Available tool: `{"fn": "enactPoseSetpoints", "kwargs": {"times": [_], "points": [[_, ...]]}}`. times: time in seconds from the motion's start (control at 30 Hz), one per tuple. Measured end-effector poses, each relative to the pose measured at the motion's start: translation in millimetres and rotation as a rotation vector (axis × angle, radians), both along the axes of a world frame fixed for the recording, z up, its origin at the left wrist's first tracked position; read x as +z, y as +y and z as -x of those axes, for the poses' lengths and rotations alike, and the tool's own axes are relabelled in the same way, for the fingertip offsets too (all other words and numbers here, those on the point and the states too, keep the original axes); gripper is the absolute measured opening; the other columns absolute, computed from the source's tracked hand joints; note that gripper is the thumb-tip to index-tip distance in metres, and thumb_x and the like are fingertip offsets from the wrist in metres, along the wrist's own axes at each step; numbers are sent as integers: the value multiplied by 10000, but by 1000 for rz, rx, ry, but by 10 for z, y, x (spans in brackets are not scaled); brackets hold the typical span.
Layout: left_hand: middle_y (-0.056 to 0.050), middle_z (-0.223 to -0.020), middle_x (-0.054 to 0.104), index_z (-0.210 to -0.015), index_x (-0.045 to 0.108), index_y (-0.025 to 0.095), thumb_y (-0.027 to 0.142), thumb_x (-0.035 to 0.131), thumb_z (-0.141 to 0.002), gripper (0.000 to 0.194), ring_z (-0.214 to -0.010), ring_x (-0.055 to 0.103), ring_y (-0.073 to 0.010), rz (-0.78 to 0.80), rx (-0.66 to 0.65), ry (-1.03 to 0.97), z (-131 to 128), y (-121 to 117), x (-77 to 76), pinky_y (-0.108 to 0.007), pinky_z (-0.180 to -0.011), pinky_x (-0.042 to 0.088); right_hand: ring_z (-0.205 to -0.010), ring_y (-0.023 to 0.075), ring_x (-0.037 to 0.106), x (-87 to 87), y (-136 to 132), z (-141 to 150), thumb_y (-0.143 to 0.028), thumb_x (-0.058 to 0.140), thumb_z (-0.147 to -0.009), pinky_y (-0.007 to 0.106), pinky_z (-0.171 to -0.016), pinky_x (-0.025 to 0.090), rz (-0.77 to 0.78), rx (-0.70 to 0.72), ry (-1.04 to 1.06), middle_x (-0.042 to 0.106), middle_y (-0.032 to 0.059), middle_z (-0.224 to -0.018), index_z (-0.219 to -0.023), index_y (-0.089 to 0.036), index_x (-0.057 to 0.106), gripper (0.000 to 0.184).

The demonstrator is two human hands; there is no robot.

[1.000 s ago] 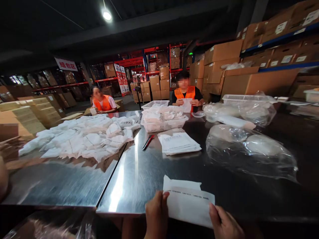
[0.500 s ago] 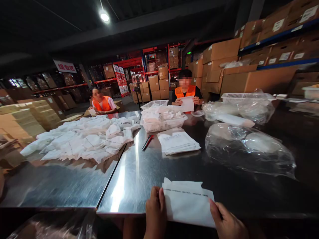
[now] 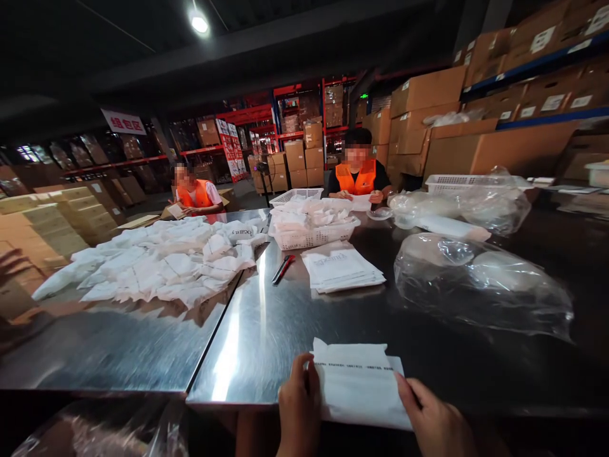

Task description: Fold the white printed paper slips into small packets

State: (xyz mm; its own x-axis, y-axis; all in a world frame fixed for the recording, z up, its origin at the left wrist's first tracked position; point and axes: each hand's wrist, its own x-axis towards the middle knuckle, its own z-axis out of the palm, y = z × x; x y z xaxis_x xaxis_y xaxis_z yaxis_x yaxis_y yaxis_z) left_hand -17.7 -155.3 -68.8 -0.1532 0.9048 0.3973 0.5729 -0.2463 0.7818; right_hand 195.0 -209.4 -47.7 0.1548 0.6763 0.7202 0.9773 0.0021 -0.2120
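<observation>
At the table's near edge I hold a flat white pouch [image 3: 359, 392] with a line of small dark print across its upper part. My left hand [image 3: 299, 405] grips its left side, thumb and fingers closed. On its lower right side, my right hand [image 3: 434, 416] pinches the edge with the thumb in front; its other fingers are partly hidden. A second white layer shows at the top right corner. Beyond the pouch lies a stack of flat white bags [image 3: 343, 266] with grey lettering. Left of that stack is a red and black utility knife [image 3: 283, 270].
White packets [image 3: 157, 263] are heaped on the left of the metal table [image 3: 264, 317]. Filled packets sit in a white basket [image 3: 314, 238]. Clear plastic bags [image 3: 480, 285] lie on the right. Two co-workers in orange vests [image 3: 364, 178] sit opposite. Another person's hand [image 3: 12, 263] shows far left.
Both hands keep hold of the pouch, and its printed strip sits slightly differently between them. The co-worker opposite has lowered a white sheet-like item. At far left, another person's hand has moved up.
</observation>
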Motion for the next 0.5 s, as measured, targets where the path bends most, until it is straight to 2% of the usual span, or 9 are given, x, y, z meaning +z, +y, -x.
{"fn": "enactPoseSetpoints", "kwargs": {"times": [0.1, 0.2, 0.27, 0.33, 0.37, 0.43, 0.5], "points": [[12, -520, 577, -978, 613, 210, 412, 363, -968, 321, -457, 569, -179, 51, -75, 14, 15, 25, 98, -241, -466, 341, -354, 214, 571, -61, 6, -46, -526, 248, -1020, 291, -307, 368, 59, 9, 25, 575, -18, -445, -580, -276, 564, 596], [3, -538, 598, -946, 629, 210, 321, 408, -949, 247, -498, 606, -190, 81, -98, 158, 98, 15, 283, -236, -467, 361, -335, 196, 554, -56, 6, -119, -538, 287, -1005, 277, -281, 329, 140, 26, 89, 554, -34, -433, -621, -281, 573, 543], [-40, -686, 679, -1041, 642, 192, 217, 398, -940, 265, -603, 658, -208, 24, -33, 323, 143, -12, 443, -251, -507, 429, -381, 178, 579, 33, 27, -126, -521, 320, -1002, 264, -310, 369, 108, -6, 87, 608, -27, -520, -785, -264, 633, 459], [-97, -959, 718, -1169, 626, 170, 81, 361, -898, 390, -804, 691, -229, -117, 4, 492, 119, -35, 593, -296, -635, 523, -565, 188, 659, 178, 84, -53, -454, 350, -1013, 275, -466, 491, -37, -30, 10, 687, 25, -716, -1006, -205, 644, 385], [-110, -1099, 696, -1214, 614, 167, 30, 350, -865, 459, -935, 679, -240, -203, -34, 560, 74, -38, 650, -333, -749, 551, -696, 202, 684, 254, 129, 16, -393, 352, -1020, 298, -591, 536, -120, -7, -55, 706, 61, -831, -1082, -171, 630, 361], [-88, -1272, 628, -1254, 608, 180, -1, 371, -829, 519, -1162, 592, -251, -337, -205, 640, -68, -17, 705, -410, -990, 499, -922, 216, 671, 361, 238, 193, -236, 322, -1012, 344, -817, 537, -206, 117, -211, 700, 104, -1020, -1149, -127, 616, 343], [-57, -1314, 604, -1287, 596, 192, 33, 410, -847, 504, -1254, 528, -245, -344, -389, 664, -218, 35, 670, -438, -1103, 417, -986, 197, 659, 368, 348, 361, -84, 254, -951, 339, -880, 525, -192, 222, -354, 692, 106, -1088, -1124, -114, 639, 423]]}}
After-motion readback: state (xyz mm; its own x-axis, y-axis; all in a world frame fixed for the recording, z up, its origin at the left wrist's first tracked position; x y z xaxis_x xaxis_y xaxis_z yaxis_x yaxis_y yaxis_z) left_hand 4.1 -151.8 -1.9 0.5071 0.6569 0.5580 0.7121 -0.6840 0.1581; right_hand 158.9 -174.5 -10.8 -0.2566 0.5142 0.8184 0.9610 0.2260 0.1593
